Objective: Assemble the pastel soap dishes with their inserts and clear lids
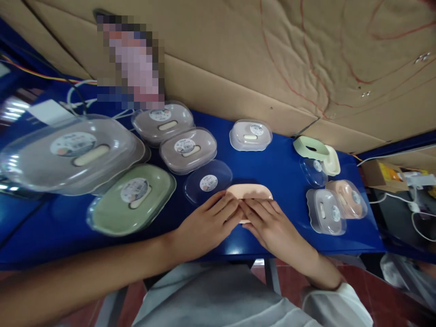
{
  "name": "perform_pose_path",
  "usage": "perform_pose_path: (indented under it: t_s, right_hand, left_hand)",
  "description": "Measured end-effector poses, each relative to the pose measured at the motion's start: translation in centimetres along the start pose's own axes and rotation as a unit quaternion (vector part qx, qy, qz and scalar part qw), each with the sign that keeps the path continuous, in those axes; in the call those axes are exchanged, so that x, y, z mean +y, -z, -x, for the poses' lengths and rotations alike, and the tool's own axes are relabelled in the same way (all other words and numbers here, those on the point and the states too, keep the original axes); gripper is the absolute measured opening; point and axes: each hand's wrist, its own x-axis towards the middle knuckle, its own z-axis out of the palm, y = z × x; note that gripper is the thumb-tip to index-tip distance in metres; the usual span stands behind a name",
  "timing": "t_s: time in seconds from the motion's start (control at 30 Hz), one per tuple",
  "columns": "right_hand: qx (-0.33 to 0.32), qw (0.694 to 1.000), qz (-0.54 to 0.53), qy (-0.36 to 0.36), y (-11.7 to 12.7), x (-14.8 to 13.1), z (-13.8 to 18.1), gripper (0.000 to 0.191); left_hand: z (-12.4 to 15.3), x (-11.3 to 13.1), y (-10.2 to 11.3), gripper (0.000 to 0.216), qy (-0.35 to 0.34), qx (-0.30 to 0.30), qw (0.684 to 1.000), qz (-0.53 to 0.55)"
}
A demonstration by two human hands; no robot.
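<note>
A peach soap-dish base (250,191) lies on the blue table (279,163) straight in front of me. My left hand (207,222) and my right hand (269,225) both rest flat on its near side, fingertips meeting over it. Just left of the base lies a loose clear lid (208,180) with a round sticker. Most of the base is hidden under my fingers.
Lidded soap dishes stand around: a large clear one (71,152) and a green one (132,197) at left, two grey ones (187,149) behind, a white one (251,134). At right are a green and cream stack (316,152), a clear lid, and two more dishes (335,206). Cardboard wall behind.
</note>
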Motion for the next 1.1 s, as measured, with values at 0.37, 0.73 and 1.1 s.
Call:
perform_pose_path:
  t_s: [0.37,0.73,1.1]
  right_hand:
    - [0.011,0.999,-0.037,-0.006,-1.5,0.5,0.8,0.067]
    - [0.040,0.983,-0.178,-0.005,0.6,3.0,-0.7,0.051]
    - [0.016,0.985,-0.170,-0.030,1.0,5.9,0.3,0.095]
  left_hand:
    - [2.1,0.1,2.3,0.044,0.198,0.021,0.976,-0.091]
    - [2.8,1.5,1.4,0.047,0.248,0.146,0.955,0.069]
    - [-0.2,-0.5,0.7,0.056,0.022,-0.025,0.999,0.010]
